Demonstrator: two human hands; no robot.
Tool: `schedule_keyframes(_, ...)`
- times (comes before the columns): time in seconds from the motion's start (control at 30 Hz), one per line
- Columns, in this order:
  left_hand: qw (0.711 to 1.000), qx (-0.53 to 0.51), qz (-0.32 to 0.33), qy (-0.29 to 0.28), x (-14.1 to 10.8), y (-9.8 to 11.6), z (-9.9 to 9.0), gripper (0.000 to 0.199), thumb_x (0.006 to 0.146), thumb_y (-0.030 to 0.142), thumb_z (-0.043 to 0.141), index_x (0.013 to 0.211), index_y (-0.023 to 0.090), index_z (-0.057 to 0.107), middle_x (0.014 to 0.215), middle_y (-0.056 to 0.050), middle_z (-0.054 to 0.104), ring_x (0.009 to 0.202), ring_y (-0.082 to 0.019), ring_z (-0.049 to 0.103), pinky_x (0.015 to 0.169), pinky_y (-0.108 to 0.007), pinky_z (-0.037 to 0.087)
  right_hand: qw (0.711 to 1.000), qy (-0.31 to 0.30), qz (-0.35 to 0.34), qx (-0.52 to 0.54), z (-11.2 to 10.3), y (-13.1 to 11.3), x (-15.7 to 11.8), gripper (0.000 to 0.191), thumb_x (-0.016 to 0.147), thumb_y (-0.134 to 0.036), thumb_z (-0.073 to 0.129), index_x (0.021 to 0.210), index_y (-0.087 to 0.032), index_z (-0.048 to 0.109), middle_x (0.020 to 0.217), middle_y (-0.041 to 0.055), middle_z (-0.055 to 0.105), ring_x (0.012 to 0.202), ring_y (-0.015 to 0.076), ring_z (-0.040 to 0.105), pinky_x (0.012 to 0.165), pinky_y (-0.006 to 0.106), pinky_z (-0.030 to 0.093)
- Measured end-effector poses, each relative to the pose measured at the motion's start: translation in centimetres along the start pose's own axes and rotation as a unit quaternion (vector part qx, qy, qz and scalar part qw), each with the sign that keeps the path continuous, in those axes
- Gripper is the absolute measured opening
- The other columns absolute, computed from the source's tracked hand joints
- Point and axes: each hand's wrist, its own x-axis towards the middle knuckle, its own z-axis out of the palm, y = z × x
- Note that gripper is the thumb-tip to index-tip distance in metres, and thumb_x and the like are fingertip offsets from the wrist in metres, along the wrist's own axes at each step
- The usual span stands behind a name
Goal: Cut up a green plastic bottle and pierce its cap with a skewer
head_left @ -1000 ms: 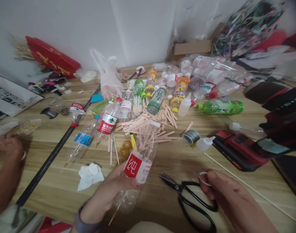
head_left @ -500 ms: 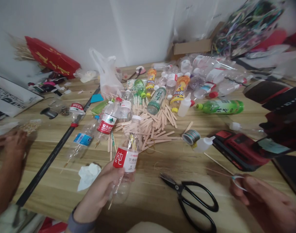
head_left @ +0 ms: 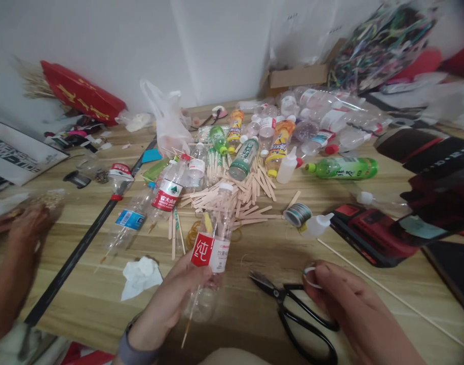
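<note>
My left hand [head_left: 179,289] is wrapped round the lower half of a clear plastic bottle [head_left: 217,248] with a red and white label and a white cap. A thin wooden stick [head_left: 189,324] pokes out near the bottle's base, tilted downward. Between thumb and fingers, my right hand [head_left: 342,291] pinches a small white ring [head_left: 312,278] with a bit of blue-green on it. Beneath that hand lie black-handled scissors [head_left: 279,294], blades pointing up-left and the upper handle partly covered. A long thin stick [head_left: 387,291] rests on the table to the right.
Flat wooden sticks [head_left: 250,203] are heaped mid-table among several plastic bottles. A red and black power drill [head_left: 372,233] stands at right, near a wire spool [head_left: 298,214]. A black bar [head_left: 76,258] crosses the left side, beyond which another person's hand [head_left: 27,223] works. Crumpled tissue [head_left: 142,278] lies nearby.
My right hand has moved left with the white ring, from beside the scissors to over their handle. The bottle in my left hand has shifted slightly right and down.
</note>
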Motion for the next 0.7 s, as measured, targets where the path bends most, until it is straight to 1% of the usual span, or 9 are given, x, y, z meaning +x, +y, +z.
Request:
schedule_keyframes(0.07, 1.000, 0.002, -0.003, -0.002, 0.0, -0.1, 0.1, 0.043, 0.059, 0.046, 0.091, 0.089, 0.020, 0.076, 0.082, -0.005, 0.078, 0.074, -0.022, 0.067, 0.072, -0.033, 0.050, 1.000, -0.015, -0.004, 0.001, 0.6, 0.1, 0.2, 0.060, 0.082, -0.075, 0.064, 0.061, -0.019, 0.062, 0.063, 0.0040, 0.055, 0.064, 0.0173, 0.050, 0.061, 0.028, 0.041)
schedule_keyframes(0.13, 1.000, -0.001, 0.001, -0.010, 0.0, -0.1, 0.2, 0.040, 0.060, 0.045, 0.091, 0.088, 0.021, 0.077, 0.081, -0.004, 0.077, 0.074, -0.022, 0.066, 0.072, -0.033, 0.050, 0.999, -0.053, -0.009, -0.006, 0.9, 0.0, 0.5, 0.060, 0.083, -0.075, 0.063, 0.061, -0.019, 0.063, 0.063, 0.0045, 0.056, 0.063, 0.0175, 0.051, 0.060, 0.028, 0.041)
schedule_keyframes(0.2, 1.000, -0.003, 0.010, -0.029, 0.0, -0.2, 0.4, 0.039, 0.062, 0.045, 0.090, 0.089, 0.021, 0.077, 0.081, -0.004, 0.076, 0.074, -0.022, 0.066, 0.071, -0.031, 0.049, 0.996, -0.091, -0.014, -0.018, 1.2, -0.1, 0.9, 0.061, 0.084, -0.076, 0.060, 0.062, -0.019, 0.063, 0.063, 0.0046, 0.057, 0.062, 0.0173, 0.052, 0.059, 0.028, 0.041)
schedule_keyframes(0.3, 0.998, -0.009, 0.017, -0.058, 0.1, -0.3, 0.6, 0.039, 0.063, 0.046, 0.090, 0.090, 0.021, 0.077, 0.081, -0.004, 0.075, 0.072, -0.020, 0.064, 0.069, -0.030, 0.049, 0.993, -0.109, -0.027, -0.039, 1.8, -0.4, 1.1, 0.062, 0.086, -0.076, 0.057, 0.061, -0.019, 0.061, 0.061, 0.0037, 0.056, 0.058, 0.0154, 0.048, 0.056, 0.027, 0.038)
schedule_keyframes(0.4, 0.997, -0.007, 0.014, -0.070, 0.1, -0.5, 0.6, 0.036, 0.065, 0.044, 0.089, 0.091, 0.021, 0.077, 0.081, -0.002, 0.074, 0.073, -0.018, 0.064, 0.070, -0.028, 0.050, 0.991, -0.115, -0.042, -0.048, 2.4, -0.7, 1.2, 0.062, 0.087, -0.074, 0.056, 0.059, -0.019, 0.059, 0.057, 0.0027, 0.053, 0.054, 0.0137, 0.043, 0.053, 0.027, 0.035)
schedule_keyframes(0.5, 0.997, -0.009, 0.010, -0.080, 0.1, -0.6, 0.7, 0.035, 0.065, 0.042, 0.089, 0.091, 0.021, 0.077, 0.082, -0.002, 0.075, 0.073, -0.018, 0.064, 0.070, -0.028, 0.050, 0.991, -0.117, -0.042, -0.052, 2.6, -0.6, 1.1, 0.063, 0.086, -0.076, 0.055, 0.058, -0.019, 0.058, 0.058, 0.0027, 0.053, 0.054, 0.0136, 0.042, 0.053, 0.027, 0.035)
schedule_keyframes(0.6, 0.997, -0.024, 0.006, -0.070, 0.0, -0.5, 0.8, 0.038, 0.061, 0.043, 0.091, 0.087, 0.020, 0.077, 0.079, -0.003, 0.075, 0.069, -0.018, 0.064, 0.067, -0.028, 0.050, 0.992, -0.111, -0.035, -0.053, 2.2, -0.3, 1.0, 0.065, 0.086, -0.077, 0.055, 0.060, -0.018, 0.060, 0.059, 0.0029, 0.053, 0.056, 0.0141, 0.043, 0.054, 0.027, 0.035)
schedule_keyframes(0.7, 0.998, -0.045, -0.001, -0.045, 0.0, -0.2, 0.6, 0.040, 0.058, 0.045, 0.092, 0.085, 0.019, 0.078, 0.079, -0.005, 0.077, 0.069, -0.020, 0.067, 0.068, -0.030, 0.051, 0.994, -0.098, -0.027, -0.036, 1.6, 0.1, 0.9, 0.062, 0.088, -0.074, 0.057, 0.063, -0.018, 0.062, 0.062, 0.0030, 0.054, 0.060, 0.0151, 0.046, 0.058, 0.027, 0.037)
